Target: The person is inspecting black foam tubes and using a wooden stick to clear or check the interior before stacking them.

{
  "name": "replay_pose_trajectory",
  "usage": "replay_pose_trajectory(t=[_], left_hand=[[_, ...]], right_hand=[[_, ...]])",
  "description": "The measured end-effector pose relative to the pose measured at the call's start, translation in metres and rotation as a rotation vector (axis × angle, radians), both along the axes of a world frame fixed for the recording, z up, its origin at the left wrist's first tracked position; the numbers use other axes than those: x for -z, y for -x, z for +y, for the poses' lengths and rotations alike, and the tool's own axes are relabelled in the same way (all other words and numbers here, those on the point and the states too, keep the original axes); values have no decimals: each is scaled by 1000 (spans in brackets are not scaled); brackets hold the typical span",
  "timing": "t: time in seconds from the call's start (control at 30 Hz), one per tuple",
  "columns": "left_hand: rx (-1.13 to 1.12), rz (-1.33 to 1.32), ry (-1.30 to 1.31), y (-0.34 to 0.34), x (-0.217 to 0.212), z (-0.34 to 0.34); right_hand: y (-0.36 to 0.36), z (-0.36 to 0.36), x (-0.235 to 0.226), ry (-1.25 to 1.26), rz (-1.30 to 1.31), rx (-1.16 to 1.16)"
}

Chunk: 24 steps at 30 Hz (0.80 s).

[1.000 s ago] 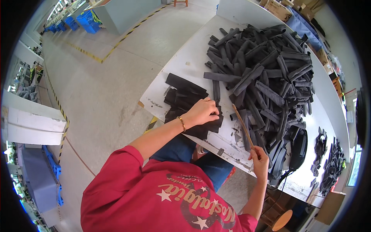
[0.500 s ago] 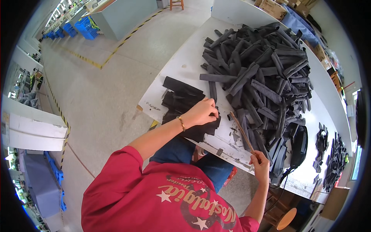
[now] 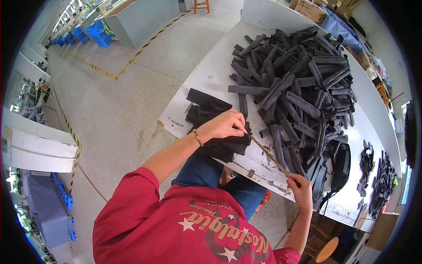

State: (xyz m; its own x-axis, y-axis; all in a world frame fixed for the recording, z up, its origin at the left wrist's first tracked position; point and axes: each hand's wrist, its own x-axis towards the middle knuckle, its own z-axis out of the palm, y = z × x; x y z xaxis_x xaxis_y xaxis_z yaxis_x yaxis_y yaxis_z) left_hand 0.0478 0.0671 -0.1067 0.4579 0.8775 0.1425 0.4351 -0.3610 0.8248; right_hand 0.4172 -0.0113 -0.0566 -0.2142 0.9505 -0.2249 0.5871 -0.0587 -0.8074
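Observation:
My right hand (image 3: 301,189) is closed around the near end of a thin brown stick (image 3: 274,161). The stick's far tip reaches the edge of a spread of flat black fabric pieces (image 3: 206,100) at the table's front left. Over these pieces lies my left hand (image 3: 226,124), its thumb and fingers pinched together at the edge of a fabric piece, close to the stick's tip. The exact grip is partly hidden by my fingers. Beyond both hands rises a large heap of dark grey fabric tubes (image 3: 292,88).
The white table (image 3: 198,79) has a raised back panel. At its right lie a black bag (image 3: 340,169) with a cord and smaller piles of black pieces (image 3: 382,185). A wooden stool (image 3: 326,250) stands below on the right. Blue crates (image 3: 100,34) stand across the aisle.
The stick has swung left, and its tip has come to the fabric by my left fingertips. My right hand has shifted slightly right and down; my left hand has moved slightly.

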Motion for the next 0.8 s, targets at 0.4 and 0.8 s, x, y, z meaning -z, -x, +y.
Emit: replay_pose_trajectory(t=[0.4,0.8], left_hand=[[86,-24,-200,-20,-4,-5],[-322,-1485,581,-14,-4,-53]], right_hand=[[25,13,12,-14,-27,-175],[139,-18,83,189,530,-44]])
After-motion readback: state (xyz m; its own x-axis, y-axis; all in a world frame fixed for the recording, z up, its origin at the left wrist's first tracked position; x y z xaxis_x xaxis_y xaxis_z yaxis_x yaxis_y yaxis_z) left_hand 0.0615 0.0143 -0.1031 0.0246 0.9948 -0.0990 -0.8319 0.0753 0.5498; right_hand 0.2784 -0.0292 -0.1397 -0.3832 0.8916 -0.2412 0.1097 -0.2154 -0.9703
